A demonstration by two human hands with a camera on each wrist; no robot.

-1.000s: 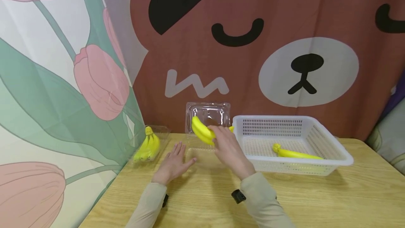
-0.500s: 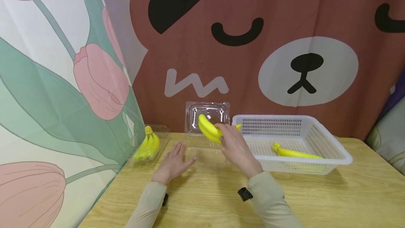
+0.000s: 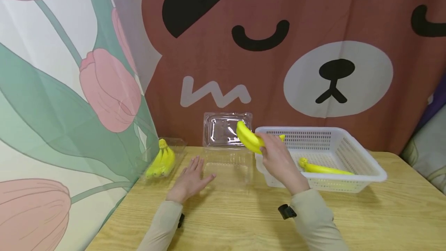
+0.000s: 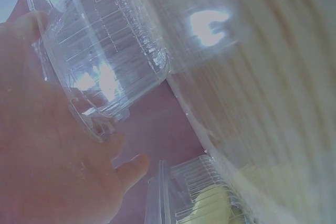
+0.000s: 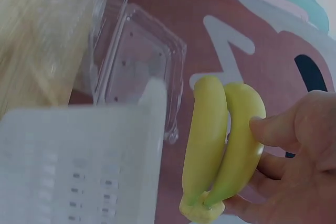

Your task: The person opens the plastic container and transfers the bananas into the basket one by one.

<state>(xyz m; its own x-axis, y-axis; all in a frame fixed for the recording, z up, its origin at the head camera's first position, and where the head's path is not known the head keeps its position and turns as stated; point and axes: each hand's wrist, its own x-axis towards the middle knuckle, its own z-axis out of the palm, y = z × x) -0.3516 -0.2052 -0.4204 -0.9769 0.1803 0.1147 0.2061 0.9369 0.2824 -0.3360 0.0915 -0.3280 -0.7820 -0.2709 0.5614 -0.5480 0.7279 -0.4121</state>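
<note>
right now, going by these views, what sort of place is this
Probably an indoor tabletop work corner, perhaps at home, though the pictures can't settle that: a wood-grain table stands in front of a bear-print cloth, with a tulip-print cloth along its left side.

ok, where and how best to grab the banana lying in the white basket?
Probably mid-length, right of the knobbed end, fingers coming straight down from above. The banana lies lengthwise behind the near wall of the white basket, so the sides block a low approach. Near-side finger room is hidden.
</note>
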